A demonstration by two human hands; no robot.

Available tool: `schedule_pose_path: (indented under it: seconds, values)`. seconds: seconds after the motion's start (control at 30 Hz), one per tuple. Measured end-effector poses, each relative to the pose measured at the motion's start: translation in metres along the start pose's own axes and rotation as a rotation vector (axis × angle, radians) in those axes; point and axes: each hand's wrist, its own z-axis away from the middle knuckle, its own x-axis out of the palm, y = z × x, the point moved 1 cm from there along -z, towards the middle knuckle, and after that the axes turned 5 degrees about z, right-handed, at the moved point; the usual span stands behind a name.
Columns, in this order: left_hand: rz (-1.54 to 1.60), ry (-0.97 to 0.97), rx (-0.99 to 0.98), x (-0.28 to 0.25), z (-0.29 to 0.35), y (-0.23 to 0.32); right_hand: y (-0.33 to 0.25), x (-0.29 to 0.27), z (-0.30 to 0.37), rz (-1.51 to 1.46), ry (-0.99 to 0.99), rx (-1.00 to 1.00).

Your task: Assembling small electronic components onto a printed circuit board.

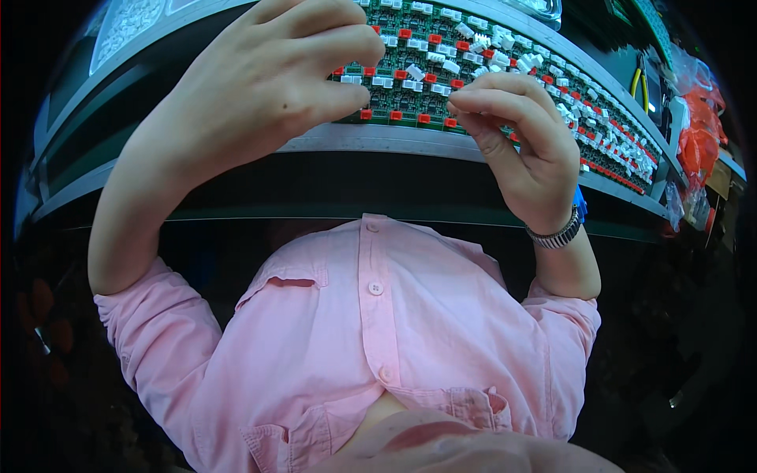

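A green circuit board panel (384, 104) spans the bench in front of me, carrying rows of red and white connectors. My left hand (276, 75) hovers over its left part. The fingers are curled, but thumb and index finger stand apart with nothing visible between them. Above the panel's front middle is my right hand (524, 134), thumb and index fingertips pinched together. Whatever they hold, if anything, is too small to make out. Loose white connectors (501, 59) lie scattered over the panel, thickest beyond my right hand and toward its right end.
A clear tray of small white parts (130, 27) stands at the far left. Metal rails (394, 139) edge the bench front. Yellow-handled pliers (640, 83) lie at the right, near red and clear plastic bags (700, 130). Another clear container (544, 9) is at the back.
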Motion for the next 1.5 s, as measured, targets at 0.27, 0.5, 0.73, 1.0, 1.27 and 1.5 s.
schedule_pose_path:
  seconds: [0.27, 0.5, 0.73, 1.0, 1.27, 1.5]
  values:
    - [0.258, -0.019, 0.079, 0.001, -0.010, -0.011, -0.005, -0.003, 0.002, 0.199, -0.128, 0.011]
    - [0.364, -0.007, 0.075, 0.002, -0.004, -0.006, -0.001, 0.005, 0.000, 0.436, -0.140, -0.181]
    - [0.291, 0.060, 0.000, 0.008, 0.013, 0.008, -0.018, 0.014, -0.007, 0.642, -0.079, -0.178]
    - [0.303, 0.055, -0.088, 0.018, 0.010, 0.018, -0.015, 0.008, -0.007, 0.616, -0.131, -0.203]
    - [0.334, 0.027, -0.171, 0.025, 0.012, 0.021, -0.009, 0.006, -0.006, 0.618, -0.141, -0.192]
    - [0.300, 0.047, -0.171, 0.028, 0.012, 0.020, -0.004, 0.004, -0.010, 0.656, -0.135, -0.215]
